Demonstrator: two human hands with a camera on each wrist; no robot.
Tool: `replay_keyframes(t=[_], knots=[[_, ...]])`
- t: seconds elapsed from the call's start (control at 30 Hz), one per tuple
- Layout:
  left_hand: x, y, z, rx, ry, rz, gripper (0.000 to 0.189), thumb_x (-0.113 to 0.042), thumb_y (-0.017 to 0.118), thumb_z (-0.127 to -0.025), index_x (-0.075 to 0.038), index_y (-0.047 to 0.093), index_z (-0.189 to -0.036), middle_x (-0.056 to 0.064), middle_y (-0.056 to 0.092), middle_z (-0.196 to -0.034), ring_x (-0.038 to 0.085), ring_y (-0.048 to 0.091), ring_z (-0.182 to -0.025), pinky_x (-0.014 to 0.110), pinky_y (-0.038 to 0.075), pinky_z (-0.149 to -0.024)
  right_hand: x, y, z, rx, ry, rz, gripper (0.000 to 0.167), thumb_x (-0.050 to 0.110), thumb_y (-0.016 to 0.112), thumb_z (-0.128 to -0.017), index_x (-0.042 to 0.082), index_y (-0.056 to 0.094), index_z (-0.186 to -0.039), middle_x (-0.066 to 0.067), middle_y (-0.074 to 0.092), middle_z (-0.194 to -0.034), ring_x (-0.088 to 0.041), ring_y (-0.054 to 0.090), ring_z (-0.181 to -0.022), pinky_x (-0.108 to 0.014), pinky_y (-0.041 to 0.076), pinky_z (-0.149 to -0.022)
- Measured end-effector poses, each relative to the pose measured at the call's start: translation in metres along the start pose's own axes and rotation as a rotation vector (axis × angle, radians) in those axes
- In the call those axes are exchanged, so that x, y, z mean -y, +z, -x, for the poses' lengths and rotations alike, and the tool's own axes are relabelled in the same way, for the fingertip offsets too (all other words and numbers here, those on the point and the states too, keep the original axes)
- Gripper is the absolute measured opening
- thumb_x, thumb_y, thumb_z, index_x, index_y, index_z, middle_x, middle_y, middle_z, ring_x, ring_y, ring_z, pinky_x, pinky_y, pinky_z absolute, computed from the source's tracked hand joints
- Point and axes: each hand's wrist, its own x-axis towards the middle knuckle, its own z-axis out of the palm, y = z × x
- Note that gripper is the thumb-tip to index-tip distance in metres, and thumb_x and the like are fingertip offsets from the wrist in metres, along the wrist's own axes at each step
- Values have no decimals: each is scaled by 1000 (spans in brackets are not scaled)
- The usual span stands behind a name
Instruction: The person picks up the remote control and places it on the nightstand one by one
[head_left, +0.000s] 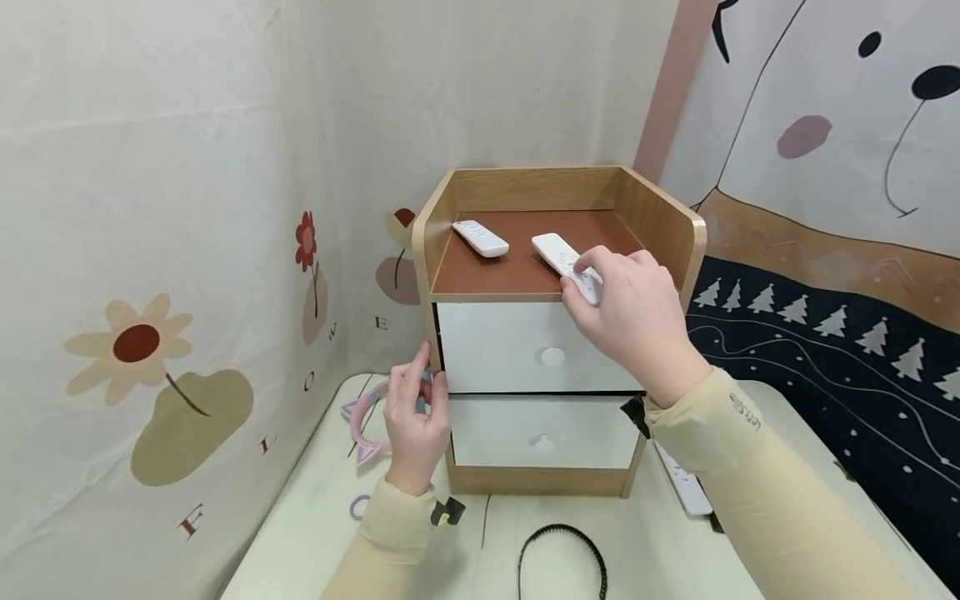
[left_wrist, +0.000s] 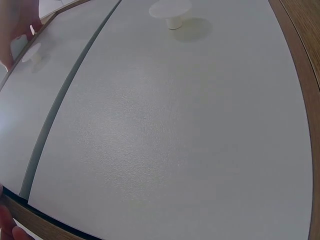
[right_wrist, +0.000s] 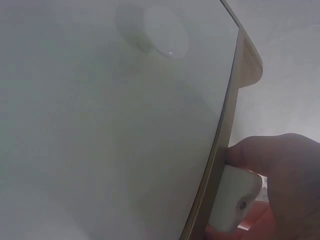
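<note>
A white remote control (head_left: 557,252) lies slanted on the brown top of a small wooden cabinet (head_left: 540,481). My right hand (head_left: 626,312) grips its near end between thumb and fingers; the right wrist view shows that end of the remote (right_wrist: 234,195) at the cabinet's front edge. To its left lies a second white remote (head_left: 482,238), touched by neither hand. My left hand (head_left: 417,421) rests against the cabinet's left side, fingers pointing up along the edge. Below the top sit two white drawers, the upper (head_left: 495,346) and the lower (head_left: 495,429), each with a round white knob.
A pink cat-ear headband (head_left: 360,421) lies left of the cabinet, partly behind my left hand. A black headband (head_left: 562,529) lies in front. At the right, a white power strip (head_left: 686,483) is partly covered by my right arm. Raised wooden walls (head_left: 663,221) border the top.
</note>
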Motion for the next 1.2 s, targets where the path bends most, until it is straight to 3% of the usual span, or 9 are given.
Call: replay_keyframes(t=[0.23,0.4,0.57,0.97,1.2], knots=[[-1,0,0,1,-4,-5,55,14,70,-95,4,64,-149,22,60,-98,16,52,-65,24,45,-58,3,-6,-22,235,95,-54,35,35,61,-105,12,73,-129,-18,78,-102,-40,61,-114,-53,51,-86],[-2,-1,1,3,-6,-9,55,14,70,-95,3,64,-149,22,60,-98,16,52,-65,24,45,-57,5,-3,-37,340,129,-44,40,36,60,-103,15,70,-136,-17,78,-114,-40,59,-120,-53,52,-91],[-2,-1,1,4,-10,-12,55,14,70,-96,3,64,-149,21,60,-98,16,52,-66,23,45,-58,7,3,-50,406,128,-31,44,35,57,-104,14,66,-142,-18,77,-125,-43,56,-132,-56,51,-101],[-4,0,0,16,-20,-12,56,13,71,-96,2,64,-150,23,60,-99,16,52,-66,24,45,-57,8,15,-77,516,113,-15,51,36,52,-104,17,62,-150,-15,76,-122,-34,59,-124,-49,51,-99],[-5,-1,-1,3,-15,-10,55,14,71,-95,4,65,-148,22,60,-99,17,52,-65,25,45,-57,17,27,-90,559,132,22,53,44,50,-105,21,59,-152,-11,72,-143,-38,52,-144,-62,51,-108]])
